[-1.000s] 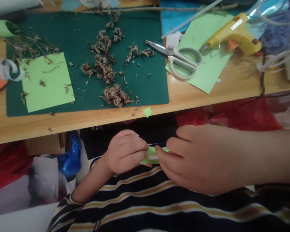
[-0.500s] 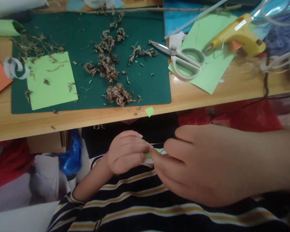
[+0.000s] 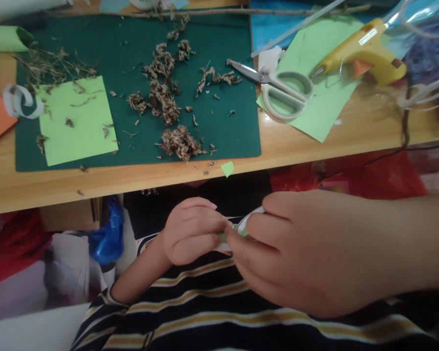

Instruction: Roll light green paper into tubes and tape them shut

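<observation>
The small green paper [image 3: 222, 238] sits in front of the striped shirt [image 3: 190, 292], below the tabletop [image 3: 285, 141] edge, between both hands. The left hand [image 3: 193, 231] has its fingers pinched on one end; the right hand [image 3: 296, 248] seems to grasp the white strip [image 3: 246, 220] curving up from it, though the fingertips partly hide the contact. To work the strip neatly, the left pinch should probably stay close and firm, with the strip drawn back low and slowly so the paper doesn't crease. Farther out, the label [image 3: 368, 35] on the glue gun [image 3: 380, 58] is too blurred to read.
</observation>
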`<state>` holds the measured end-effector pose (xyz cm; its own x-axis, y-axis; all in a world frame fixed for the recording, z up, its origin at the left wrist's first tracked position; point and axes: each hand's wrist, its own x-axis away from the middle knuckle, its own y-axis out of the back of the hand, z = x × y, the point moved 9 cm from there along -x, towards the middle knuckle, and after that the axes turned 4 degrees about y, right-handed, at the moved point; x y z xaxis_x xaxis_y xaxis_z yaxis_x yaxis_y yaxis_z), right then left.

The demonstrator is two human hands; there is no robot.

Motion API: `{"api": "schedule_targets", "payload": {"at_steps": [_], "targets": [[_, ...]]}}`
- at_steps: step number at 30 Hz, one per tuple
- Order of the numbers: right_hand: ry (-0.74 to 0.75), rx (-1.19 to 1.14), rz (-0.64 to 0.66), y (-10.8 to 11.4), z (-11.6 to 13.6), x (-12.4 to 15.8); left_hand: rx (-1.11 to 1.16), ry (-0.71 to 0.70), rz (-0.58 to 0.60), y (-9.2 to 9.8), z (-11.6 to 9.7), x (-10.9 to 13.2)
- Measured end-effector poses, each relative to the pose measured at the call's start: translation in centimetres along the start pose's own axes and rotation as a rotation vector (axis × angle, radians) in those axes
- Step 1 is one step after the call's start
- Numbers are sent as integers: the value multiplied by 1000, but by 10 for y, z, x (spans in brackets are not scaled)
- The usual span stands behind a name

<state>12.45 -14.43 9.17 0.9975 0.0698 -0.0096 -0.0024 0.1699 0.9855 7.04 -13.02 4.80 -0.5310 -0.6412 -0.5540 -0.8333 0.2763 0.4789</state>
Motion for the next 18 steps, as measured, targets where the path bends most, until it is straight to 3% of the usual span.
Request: {"api": "schedule_targets", "payload": {"at_steps": [10, 18], "targets": [[20, -9, -19, -1, 0, -1, 4, 48, -5, 1, 1, -1], [32, 6, -39, -3, 4, 3, 38, -26, -51, 4, -1, -1]]}}
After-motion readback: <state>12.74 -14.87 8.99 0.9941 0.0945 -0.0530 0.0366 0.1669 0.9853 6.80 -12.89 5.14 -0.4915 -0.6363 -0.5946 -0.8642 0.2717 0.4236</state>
